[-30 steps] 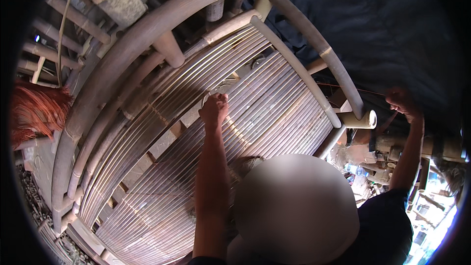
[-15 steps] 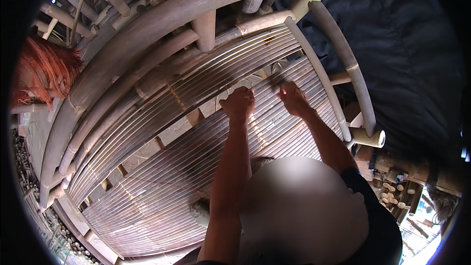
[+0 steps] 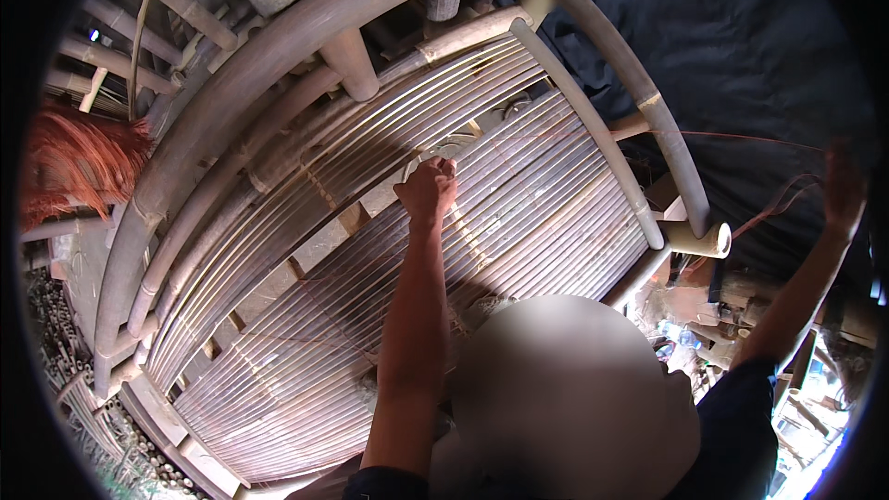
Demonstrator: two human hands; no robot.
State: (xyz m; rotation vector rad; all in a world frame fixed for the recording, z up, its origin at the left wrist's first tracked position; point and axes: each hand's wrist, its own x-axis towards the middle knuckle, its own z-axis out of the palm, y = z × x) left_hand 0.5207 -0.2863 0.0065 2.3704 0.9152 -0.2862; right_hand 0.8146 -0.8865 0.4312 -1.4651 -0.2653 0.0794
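Note:
A bamboo bench (image 3: 519, 28) with a curved thick-pole frame lies below me, its seat made of thin bamboo slats (image 3: 537, 185). My left hand (image 3: 431, 190) is closed at the edge of the slats, by the long gap across the seat. What its fingers grip is hidden. Far out to the right, my right hand (image 3: 843, 193) is raised beside the dark cloth, somewhat smeared by motion. It holds a thin red string (image 3: 741, 136), drawn taut across the bench's right side. Loose red strands (image 3: 782, 204) hang below that hand.
A bundle of red fibre strings (image 3: 83, 162) hangs at the left. Dark cloth (image 3: 741, 37) covers the right background. Cut bamboo pieces and clutter lie at the lower right, and stacked canes (image 3: 69, 333) at the lower left. A blurred patch hides the lower middle.
My right hand has swung from the slats beside my left hand out to the far right, drawing the red string along. My left hand stays on the slats. The view has shifted slightly.

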